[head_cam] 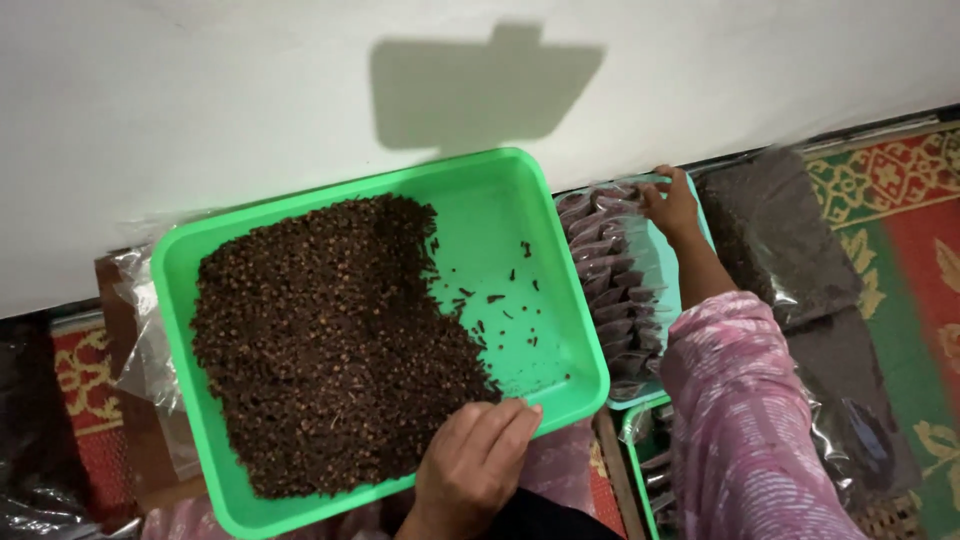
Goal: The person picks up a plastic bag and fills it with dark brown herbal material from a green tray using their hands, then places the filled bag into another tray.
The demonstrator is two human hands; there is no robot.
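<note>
A green tray [520,215] lies tilted across the middle of the view, and a deep heap of dark brown cloves [320,340] covers its side from 7 to 11 o'clock, leaving bare green plastic toward 2 o'clock with only a few stray pieces on it. This split looks deliberate: the heap is kept together and the bare part gives room to pull small lots aside. The left hand [475,465] rests at the tray's 6 o'clock rim, fingers [505,425] laid close together and bent over the edge of the heap, palm down; it seems to steady the tray or draw cloves toward the body, though I cannot tell whether anything is pinched beneath it. The right hand [672,205], on an arm in a pink patterned sleeve [740,420], reaches out to 2 o'clock, fingers curled on the far end of a smaller pale green tray [668,290] holding a row of small filled plastic packets [610,280]. Beyond it, at 3 o'clock, a large clear bag [775,240] of dark material lies on a patterned mat [900,200], near the packing tray.
</note>
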